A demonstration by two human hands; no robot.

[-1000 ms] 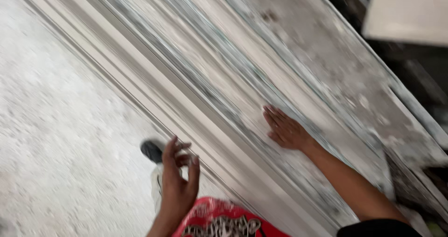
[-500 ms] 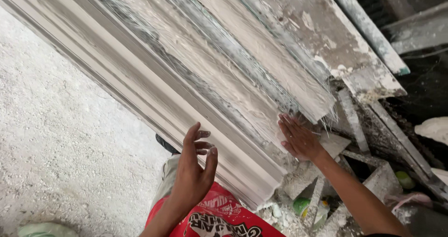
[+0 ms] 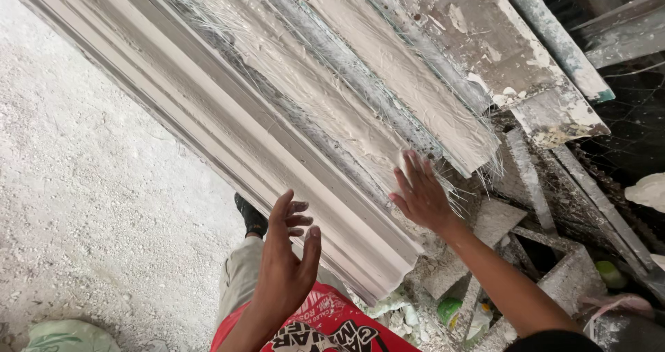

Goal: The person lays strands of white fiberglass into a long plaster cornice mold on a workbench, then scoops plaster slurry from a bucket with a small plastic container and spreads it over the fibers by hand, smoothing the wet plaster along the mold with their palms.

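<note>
A long plaster cornice mould (image 3: 228, 127) runs diagonally from upper left to lower right, its top coated with wet white plaster and glass fibres (image 3: 360, 95). My right hand (image 3: 419, 196) lies flat, fingers spread, on the wet plaster near the mould's lower end. My left hand (image 3: 287, 258) hovers open in the air beside the mould's smooth stepped edge, touching nothing. Below it I see my red printed shirt (image 3: 325, 328), a grey trouser leg and a dark shoe (image 3: 251, 217).
A rough white gravelly floor (image 3: 90, 206) spreads to the left. Plaster-crusted boards and metal frame pieces (image 3: 540, 206) lie at the right with rubble, a green object (image 3: 450, 309) and a pale sack (image 3: 66, 337) at the bottom left.
The view has slid along the mould to its lower end. My right hand stays flat on the plaster, sliding toward that end; my left hand stays raised and open.
</note>
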